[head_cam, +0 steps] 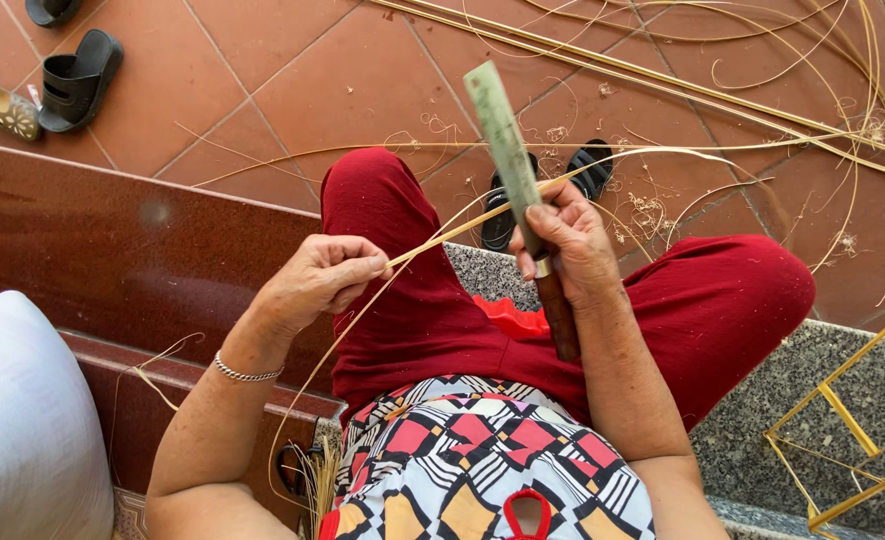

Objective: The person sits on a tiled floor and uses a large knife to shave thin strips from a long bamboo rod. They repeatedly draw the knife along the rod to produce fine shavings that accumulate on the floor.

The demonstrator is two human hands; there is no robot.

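The left hand is closed, pinching a thin bamboo strip between thumb and fingers. The right hand is wrapped tight round the dark handle of a long knife, blade pointing to 12 o'clock, the strip running across the blade. More cut strips lie on the tiled floor toward 1 o'clock; black sandals at 10 o'clock

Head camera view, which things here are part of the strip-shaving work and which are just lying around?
In use:
left hand pinching the thin cane strip
right hand gripping the long knife
long cane strips and shavings on the floor tiles

Lying about:
black sandals
yellow strip frame
white cushion
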